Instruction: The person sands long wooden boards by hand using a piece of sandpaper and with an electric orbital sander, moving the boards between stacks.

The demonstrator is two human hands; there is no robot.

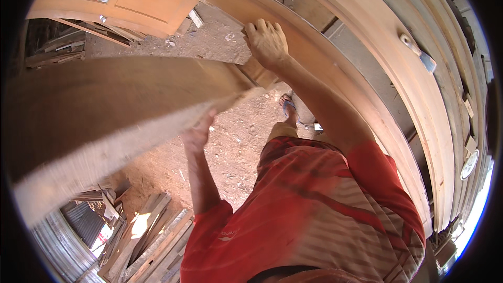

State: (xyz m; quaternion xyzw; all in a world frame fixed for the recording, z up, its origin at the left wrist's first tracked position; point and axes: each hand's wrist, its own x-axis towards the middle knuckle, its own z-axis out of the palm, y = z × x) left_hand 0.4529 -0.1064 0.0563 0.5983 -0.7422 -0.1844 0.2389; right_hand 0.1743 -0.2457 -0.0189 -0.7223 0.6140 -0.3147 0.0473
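One board is up over the floor at left, apparently not yet set down. The left hand clasps its lower edge; the right hand curls at the edge of the plank, whether gripping I cannot tell.

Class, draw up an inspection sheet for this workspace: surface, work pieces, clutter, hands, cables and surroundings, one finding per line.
Surface: dusty floor, strewn with small pale bits.
Work pieces: wide plank, blurred toward its left end; long brown board beyond it.
Clutter: wood offcuts heaped at lower left; brush lying on the boards at right.
Hands: left hand against the wide plank's lower edge, fingers partly hidden; right hand at the long brown board's edge, its grip underneath hidden.
Cables: nothing clearly seen.
Surroundings: panelled door at upper left; corrugated metal at lower left; pale boards at right.
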